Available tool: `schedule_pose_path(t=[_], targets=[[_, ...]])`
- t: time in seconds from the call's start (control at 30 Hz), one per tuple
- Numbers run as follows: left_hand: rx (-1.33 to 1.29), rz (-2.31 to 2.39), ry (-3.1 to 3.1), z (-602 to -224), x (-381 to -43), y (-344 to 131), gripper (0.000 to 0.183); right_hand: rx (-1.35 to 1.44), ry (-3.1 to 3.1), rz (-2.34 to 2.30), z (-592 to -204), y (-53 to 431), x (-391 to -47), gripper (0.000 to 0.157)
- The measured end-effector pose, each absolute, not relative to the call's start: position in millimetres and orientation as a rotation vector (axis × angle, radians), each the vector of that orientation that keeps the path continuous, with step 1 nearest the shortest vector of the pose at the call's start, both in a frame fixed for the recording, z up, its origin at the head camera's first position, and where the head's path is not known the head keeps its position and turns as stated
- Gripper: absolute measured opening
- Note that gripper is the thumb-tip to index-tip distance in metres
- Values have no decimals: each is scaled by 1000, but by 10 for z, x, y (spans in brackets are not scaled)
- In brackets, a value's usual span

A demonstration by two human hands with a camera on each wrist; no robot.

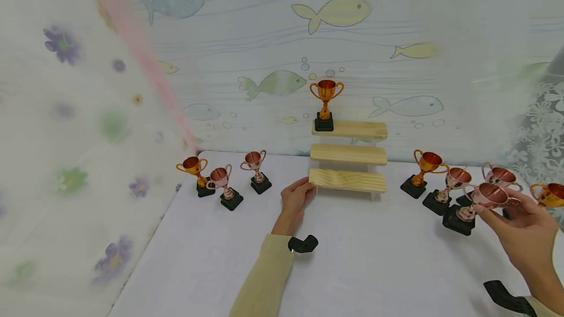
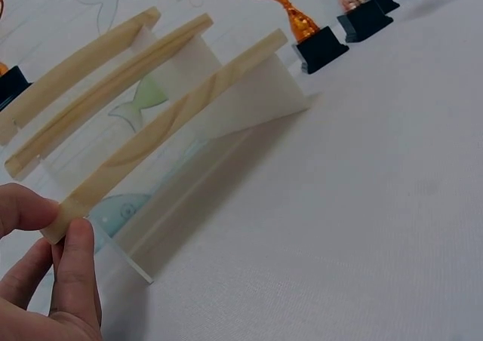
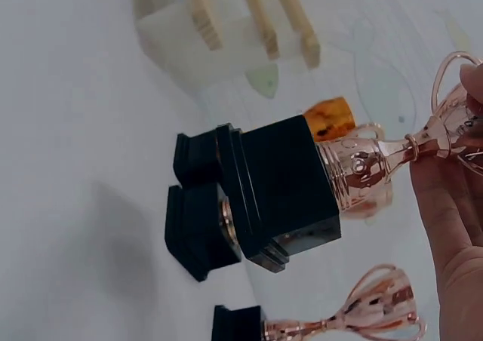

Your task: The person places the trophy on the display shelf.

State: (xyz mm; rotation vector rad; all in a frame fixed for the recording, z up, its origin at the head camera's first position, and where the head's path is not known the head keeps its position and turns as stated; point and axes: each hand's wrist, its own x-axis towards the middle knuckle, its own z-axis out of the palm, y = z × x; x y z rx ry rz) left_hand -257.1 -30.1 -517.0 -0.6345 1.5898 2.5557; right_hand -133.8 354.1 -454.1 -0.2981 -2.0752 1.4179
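Observation:
My left hand (image 1: 294, 204) pinches the left end of the lowest wooden step of a three-tier display stand (image 1: 348, 180); in the left wrist view thumb and fingers (image 2: 75, 273) clasp the plank's end. My right hand (image 1: 526, 231) holds a rose-gold trophy cup (image 1: 491, 194) by its upper part. Its black square base (image 3: 290, 186) hangs tilted above the table in the right wrist view. On the top step's left end stands a gold trophy cup (image 1: 325, 99). Nothing stands on the lower two steps.
Right of the stand are a gold cup (image 1: 427, 163), a rose-gold cup (image 1: 456, 180), another rose-gold cup (image 1: 500, 175) and a gold cup (image 1: 551, 194) at the edge. To the left stand a gold cup (image 1: 192, 168) and two rose-gold cups (image 1: 220, 180). A fish-patterned curtain (image 1: 264, 38) hangs behind.

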Motion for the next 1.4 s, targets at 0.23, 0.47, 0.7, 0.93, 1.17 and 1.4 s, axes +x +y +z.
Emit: schedule_pose_path(t=[0.23,0.47,0.7,0.93,1.17,1.4], targets=[[-634,2565,1576,-5175,-2567,-299,32,-59,-1958,1669,-4524,3342,-1367,57],[-635,2573,1569,-5186,-2575,-299,32,29,-1932,1821,-4570,3088,-1386,56],[-655,2562,1580,-5190,-2580,-303,32,110,-1936,1875,-4596,2787,-1407,53],[-621,2574,1564,-5180,-2576,-311,33,182,-1978,1891,-4610,2543,-1421,52],[-600,2581,1545,-5192,-2572,-327,33,289,-1983,1890,-4618,2319,-1495,55],[-591,2579,1562,-5180,-2567,-313,33,305,-1950,1897,-4565,2159,-1619,53]])
